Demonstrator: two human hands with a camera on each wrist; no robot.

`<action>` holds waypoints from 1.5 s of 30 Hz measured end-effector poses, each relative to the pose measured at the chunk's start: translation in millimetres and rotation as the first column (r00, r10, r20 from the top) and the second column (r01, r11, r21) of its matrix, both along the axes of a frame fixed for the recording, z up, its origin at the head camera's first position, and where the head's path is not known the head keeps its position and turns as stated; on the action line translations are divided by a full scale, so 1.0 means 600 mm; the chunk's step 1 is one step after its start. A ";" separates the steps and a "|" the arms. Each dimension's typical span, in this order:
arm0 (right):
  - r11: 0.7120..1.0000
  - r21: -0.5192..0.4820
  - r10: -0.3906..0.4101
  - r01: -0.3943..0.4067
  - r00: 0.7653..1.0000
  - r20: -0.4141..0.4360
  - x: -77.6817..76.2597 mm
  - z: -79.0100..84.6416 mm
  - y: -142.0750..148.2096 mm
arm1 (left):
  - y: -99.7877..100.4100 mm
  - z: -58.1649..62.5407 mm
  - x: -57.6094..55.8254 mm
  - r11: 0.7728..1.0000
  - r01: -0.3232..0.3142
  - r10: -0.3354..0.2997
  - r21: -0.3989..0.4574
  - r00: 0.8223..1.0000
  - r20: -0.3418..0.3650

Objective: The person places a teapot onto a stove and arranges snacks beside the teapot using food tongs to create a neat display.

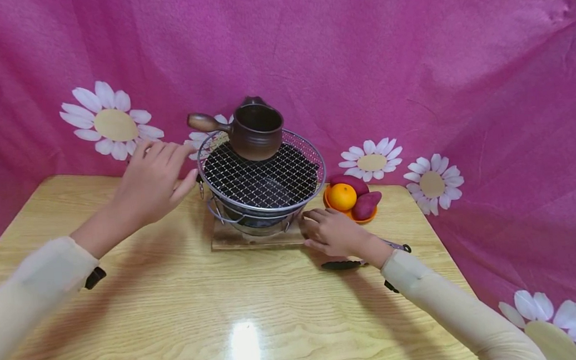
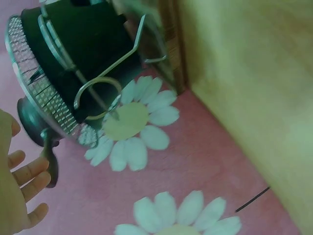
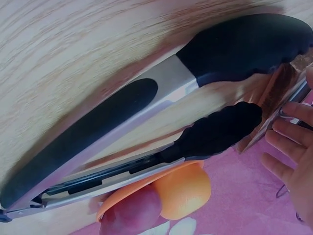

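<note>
A dark brown clay pot [image 1: 259,140] with a side handle [image 1: 203,122] stands on the wire grill mesh [image 1: 248,185] of a round tabletop stove. My left hand [image 1: 155,181] is held left of the stove, fingers loosely spread, holding nothing. In the left wrist view its fingers [image 2: 32,171] appear near the pot handle; whether they touch it I cannot tell. At the stove's lower right, my right hand [image 1: 334,231] has loosely bent fingers and nothing seen in its grasp. Black-tipped tongs [image 3: 93,127] lie spread on the table beneath that hand and wrist.
Under the stove is a wooden board [image 1: 229,242]. An orange bowl [image 1: 366,219] holding an orange [image 1: 342,197] and purple-red sweet potatoes [image 1: 367,205] sits at the back right. Behind the wooden table [image 1: 177,321] hangs a pink flowered cloth [image 1: 308,44].
</note>
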State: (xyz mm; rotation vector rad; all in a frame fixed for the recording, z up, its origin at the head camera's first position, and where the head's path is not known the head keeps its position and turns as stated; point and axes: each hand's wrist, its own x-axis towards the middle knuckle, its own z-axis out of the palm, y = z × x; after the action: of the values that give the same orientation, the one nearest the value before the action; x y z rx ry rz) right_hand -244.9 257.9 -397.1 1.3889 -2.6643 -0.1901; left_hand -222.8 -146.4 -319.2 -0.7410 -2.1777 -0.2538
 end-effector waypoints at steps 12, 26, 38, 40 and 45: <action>1.000 -0.010 0.000 0.000 0.999 -0.043 -0.005 0.014 0.031 | 0.007 -0.091 0.013 0.998 -0.018 0.009 0.066 0.990 0.140; 0.989 0.055 -0.139 0.136 0.988 0.061 0.006 0.037 0.070 | 0.018 -0.153 0.029 0.995 0.033 0.004 -0.094 0.930 0.368; 0.973 0.116 -0.219 0.202 0.963 0.159 0.019 0.037 0.076 | 0.025 -0.185 0.032 0.968 0.163 -0.068 -0.189 0.901 0.429; 0.969 0.128 -0.232 0.211 0.956 0.179 0.021 0.036 0.077 | 0.026 -0.191 0.031 0.965 0.174 -0.074 -0.196 0.899 0.433; 0.966 0.148 -0.241 0.214 0.950 0.199 0.028 0.035 0.081 | 0.026 -0.203 0.027 0.960 0.183 -0.079 -0.212 0.904 0.421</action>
State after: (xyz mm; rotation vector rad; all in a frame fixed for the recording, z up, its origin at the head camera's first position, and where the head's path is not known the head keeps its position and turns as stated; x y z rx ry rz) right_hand -228.0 306.7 -376.0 1.1907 -3.0420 -0.2466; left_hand -206.7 -130.6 -440.8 -1.0568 -2.5920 -0.2232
